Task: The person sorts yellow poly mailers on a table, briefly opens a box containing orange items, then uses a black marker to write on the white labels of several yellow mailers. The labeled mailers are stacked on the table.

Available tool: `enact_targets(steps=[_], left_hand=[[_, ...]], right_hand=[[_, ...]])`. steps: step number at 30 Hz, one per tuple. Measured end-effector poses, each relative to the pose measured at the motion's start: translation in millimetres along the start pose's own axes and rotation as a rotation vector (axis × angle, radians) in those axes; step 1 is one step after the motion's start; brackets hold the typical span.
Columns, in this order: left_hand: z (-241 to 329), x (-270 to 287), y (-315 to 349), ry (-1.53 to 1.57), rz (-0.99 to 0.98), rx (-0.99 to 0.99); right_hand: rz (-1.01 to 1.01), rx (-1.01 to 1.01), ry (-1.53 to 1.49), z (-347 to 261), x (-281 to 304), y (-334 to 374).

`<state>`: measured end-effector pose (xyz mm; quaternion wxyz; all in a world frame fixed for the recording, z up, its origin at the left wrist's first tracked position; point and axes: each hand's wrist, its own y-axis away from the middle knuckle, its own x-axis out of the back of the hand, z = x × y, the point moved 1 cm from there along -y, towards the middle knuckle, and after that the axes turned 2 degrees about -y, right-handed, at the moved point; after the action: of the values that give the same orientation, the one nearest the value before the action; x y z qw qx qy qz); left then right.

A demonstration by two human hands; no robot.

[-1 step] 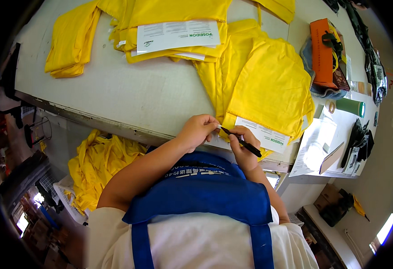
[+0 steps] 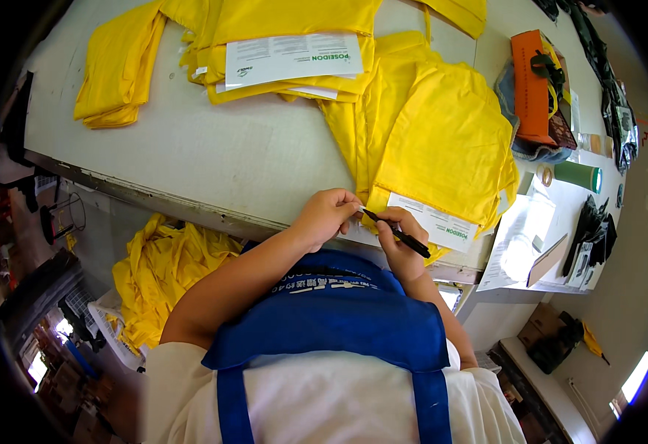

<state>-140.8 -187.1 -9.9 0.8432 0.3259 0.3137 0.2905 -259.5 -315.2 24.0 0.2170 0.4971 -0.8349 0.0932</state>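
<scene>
At the table's near edge, my left hand [image 2: 328, 220] pinches a small white tag [image 2: 361, 210] beside the corner of a folded yellow garment [image 2: 450, 140]. Most of the tag is hidden by the fingers. In my right hand [image 2: 407, 259] is a black marker pen [image 2: 415, 244], its tip pointing left and close to the tag. A white printed sheet [image 2: 431, 222] with green lettering sticks out from under the garment's near edge, just beyond my right hand.
More folded yellow garments [image 2: 294, 18] with a printed sheet [image 2: 287, 59] lie at the back. On the right are an orange box [image 2: 531, 89], a green cylinder [image 2: 579, 176], and papers [image 2: 513, 244]. Crumpled yellow fabric [image 2: 165, 274] fills a white basket [image 2: 113, 333] below the table, left.
</scene>
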Motion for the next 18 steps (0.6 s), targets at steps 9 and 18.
enact_targets(steps=[9, 18], left_hand=[[0.7, -2.2, 3.1, -0.004, 0.006, -0.034], [3.3, -10.3, -3.7, 0.085, -0.081, 0.054]], right_hand=[[0.057, 0.054, 0.056, -5.1, -0.7, -0.7], [0.085, 0.078, -0.018, 8.3, 13.0, 0.2]])
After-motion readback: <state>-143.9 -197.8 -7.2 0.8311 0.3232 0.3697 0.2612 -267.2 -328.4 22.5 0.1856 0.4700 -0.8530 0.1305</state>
